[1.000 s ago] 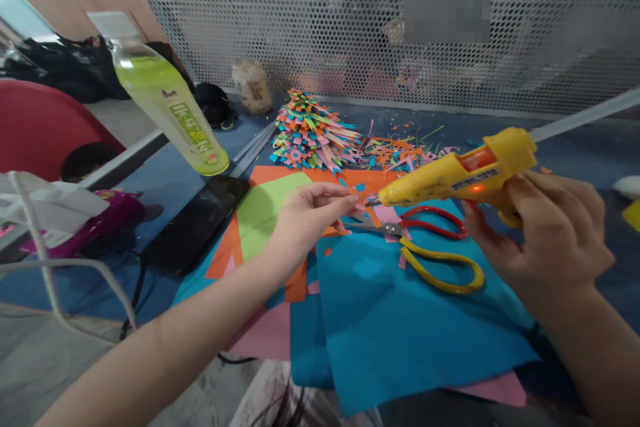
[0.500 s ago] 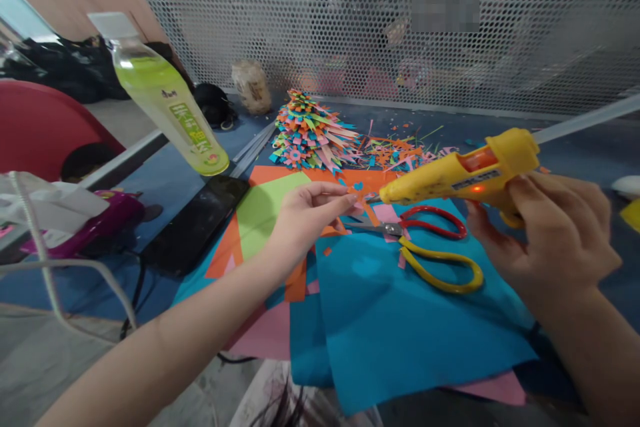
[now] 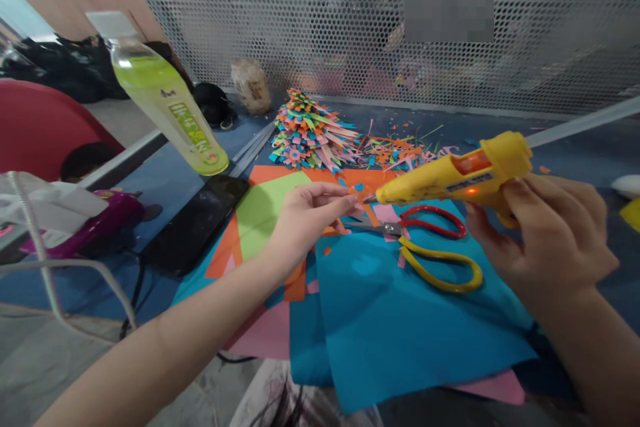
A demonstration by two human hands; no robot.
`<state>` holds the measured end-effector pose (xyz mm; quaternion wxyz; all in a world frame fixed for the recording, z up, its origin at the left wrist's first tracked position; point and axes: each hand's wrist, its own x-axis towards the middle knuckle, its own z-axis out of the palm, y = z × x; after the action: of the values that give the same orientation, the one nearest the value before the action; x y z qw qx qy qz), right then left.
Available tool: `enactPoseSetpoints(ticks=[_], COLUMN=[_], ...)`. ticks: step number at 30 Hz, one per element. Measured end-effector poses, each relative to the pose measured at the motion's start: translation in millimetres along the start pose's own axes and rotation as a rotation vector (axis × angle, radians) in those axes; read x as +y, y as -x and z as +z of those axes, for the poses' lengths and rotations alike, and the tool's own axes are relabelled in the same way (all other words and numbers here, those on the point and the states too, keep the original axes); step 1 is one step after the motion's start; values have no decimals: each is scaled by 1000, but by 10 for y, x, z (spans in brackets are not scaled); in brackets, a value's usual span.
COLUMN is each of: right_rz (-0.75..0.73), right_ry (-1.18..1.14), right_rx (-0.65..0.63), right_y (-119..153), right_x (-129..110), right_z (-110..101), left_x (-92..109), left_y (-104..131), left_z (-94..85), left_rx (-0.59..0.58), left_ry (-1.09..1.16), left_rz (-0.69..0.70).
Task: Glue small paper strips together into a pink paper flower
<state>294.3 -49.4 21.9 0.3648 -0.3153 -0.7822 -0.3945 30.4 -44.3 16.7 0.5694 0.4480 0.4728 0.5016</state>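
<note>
My right hand is wrapped round a yellow hot glue gun with its red light lit and a clear glue stick sticking out of the back. The nozzle points left, close to the fingertips of my left hand. Those fingers pinch a small orange paper piece, partly hidden by them. Below the nozzle lie scissors with one red and one yellow handle, resting on blue paper. Behind my left hand stands a cone-shaped tree of colourful paper strips.
Paper scraps are heaped right of the tree. A tilted-looking bottle of green drink stands at left, beside a black phone. Spare glue sticks lie behind it. White cables hang at far left. A perforated metal panel closes the back.
The glue gun has moved slightly left and down, bringing its nozzle nearer to the pinched orange paper. My left hand has stayed almost still.
</note>
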Motion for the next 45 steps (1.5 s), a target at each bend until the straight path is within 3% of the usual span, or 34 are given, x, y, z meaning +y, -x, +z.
enactPoseSetpoints(ticks=[9,23,36,45], right_rz=[61,73,-59,-79], right_ry=[-40,-40,-22,22], right_rx=[-64,-43,34,-29], right_y=[-16,9,-22,-52], right_x=[-33,-35,-10,15], right_z=[-73,-60,-9,-5], left_x=[17,36,27,56], left_y=[-14,-14,-18,-55], left_z=[5,1,1,-68], left_rx=[39,41,34,81], left_ry=[27,36,29,38], left_rz=[0,2,0,74])
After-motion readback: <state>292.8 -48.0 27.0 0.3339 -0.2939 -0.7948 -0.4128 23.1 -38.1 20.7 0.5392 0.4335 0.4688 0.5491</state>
